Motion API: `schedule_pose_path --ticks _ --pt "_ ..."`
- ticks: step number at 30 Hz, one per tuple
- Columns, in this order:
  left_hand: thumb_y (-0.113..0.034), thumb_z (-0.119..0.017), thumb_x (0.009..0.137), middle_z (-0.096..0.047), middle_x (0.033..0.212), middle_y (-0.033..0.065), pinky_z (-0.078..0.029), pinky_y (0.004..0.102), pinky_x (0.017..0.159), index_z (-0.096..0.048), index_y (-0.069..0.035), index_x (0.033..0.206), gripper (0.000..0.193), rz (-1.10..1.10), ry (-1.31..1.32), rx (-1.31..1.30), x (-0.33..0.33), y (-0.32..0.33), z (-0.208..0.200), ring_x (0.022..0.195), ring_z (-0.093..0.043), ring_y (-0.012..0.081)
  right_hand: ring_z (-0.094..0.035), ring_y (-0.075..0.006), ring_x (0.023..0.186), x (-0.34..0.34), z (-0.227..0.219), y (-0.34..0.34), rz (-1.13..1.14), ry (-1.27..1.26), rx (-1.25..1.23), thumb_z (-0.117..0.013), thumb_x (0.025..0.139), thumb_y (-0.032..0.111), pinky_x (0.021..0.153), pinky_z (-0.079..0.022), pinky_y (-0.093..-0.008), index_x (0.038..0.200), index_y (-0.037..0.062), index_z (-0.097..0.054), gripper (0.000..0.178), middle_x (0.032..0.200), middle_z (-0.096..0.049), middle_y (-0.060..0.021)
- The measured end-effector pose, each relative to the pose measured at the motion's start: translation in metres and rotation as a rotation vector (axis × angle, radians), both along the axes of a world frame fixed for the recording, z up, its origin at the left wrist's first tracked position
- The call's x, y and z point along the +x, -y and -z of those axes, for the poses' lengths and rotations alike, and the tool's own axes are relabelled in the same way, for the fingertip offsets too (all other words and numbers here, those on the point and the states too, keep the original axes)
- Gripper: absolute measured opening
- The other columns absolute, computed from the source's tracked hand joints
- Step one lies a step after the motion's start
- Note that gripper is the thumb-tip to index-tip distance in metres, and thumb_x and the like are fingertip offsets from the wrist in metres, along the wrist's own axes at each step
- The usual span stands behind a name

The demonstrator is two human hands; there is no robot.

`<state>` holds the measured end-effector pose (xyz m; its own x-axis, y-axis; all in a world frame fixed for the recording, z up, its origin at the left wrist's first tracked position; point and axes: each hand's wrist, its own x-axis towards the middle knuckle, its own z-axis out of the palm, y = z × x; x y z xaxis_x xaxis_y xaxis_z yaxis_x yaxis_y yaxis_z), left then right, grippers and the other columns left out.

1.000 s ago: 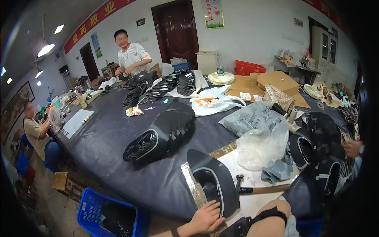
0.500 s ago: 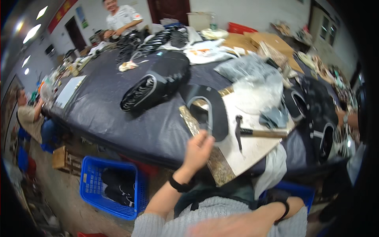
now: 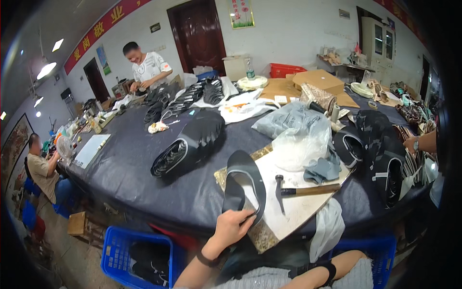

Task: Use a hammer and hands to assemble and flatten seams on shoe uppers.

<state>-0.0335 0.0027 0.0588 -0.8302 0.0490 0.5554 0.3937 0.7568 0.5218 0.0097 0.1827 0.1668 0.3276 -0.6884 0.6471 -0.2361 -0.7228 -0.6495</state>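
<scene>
My left hand (image 3: pixel 233 227) pinches the near edge of a black shoe upper (image 3: pixel 244 168) with a grey inner edge. The curved piece stands partly raised over the left side of a white board (image 3: pixel 293 214), its opening facing me. Only the back of my right hand (image 3: pixel 304 280) shows, low against my grey sleeve; its fingers are cut off by the lower edge. A hammer (image 3: pixel 313 190) with a wooden handle lies on the board, right of the upper. Behind it are a grey cloth (image 3: pixel 321 169) and a translucent plastic bag (image 3: pixel 298 147).
A stack of black uppers (image 3: pixel 199 139) lies left of the board, more (image 3: pixel 382 144) to the right. Blue baskets (image 3: pixel 111 255) stand below the table edge. A white plastic bag (image 3: pixel 329 224) hangs over the edge. Co-workers sit at far left, back and right.
My left hand has tilted the upper more upright and turned it. My right hand has drawn down, partly out of the picture. The view has lifted, showing more wall.
</scene>
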Motion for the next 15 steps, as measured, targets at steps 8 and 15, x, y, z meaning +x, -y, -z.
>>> schedule_pose_path --ticks 8,15 --pt "-0.008 -0.075 0.074 -0.067 0.076 0.0103 -0.047 0.0337 0.058 -0.070 -0.006 0.090 0.017 -0.028 -0.035 -0.005 -0.001 0.020 -0.012 0.063 -0.061 0.0255 -0.040 -0.0330 0.130 -0.018 0.011 -0.023 0.634 0.094 -0.080 -0.051 0.094 0.037 0.110 -0.029 -0.0455 0.139 -0.0054 -0.036 0.063 0.140 -0.041 -0.0212" --pt "-0.007 -0.075 0.074 -0.066 0.074 0.0099 -0.046 0.0303 0.056 -0.067 -0.003 0.085 0.014 -0.066 0.065 0.027 0.023 0.039 -0.009 0.063 -0.061 0.0236 -0.042 -0.0336 0.129 -0.040 0.006 -0.034 1.205 0.041 -0.158 -0.044 0.097 0.035 0.109 -0.029 -0.0470 0.137 -0.0076 -0.036 0.059 0.139 -0.042 -0.0223"
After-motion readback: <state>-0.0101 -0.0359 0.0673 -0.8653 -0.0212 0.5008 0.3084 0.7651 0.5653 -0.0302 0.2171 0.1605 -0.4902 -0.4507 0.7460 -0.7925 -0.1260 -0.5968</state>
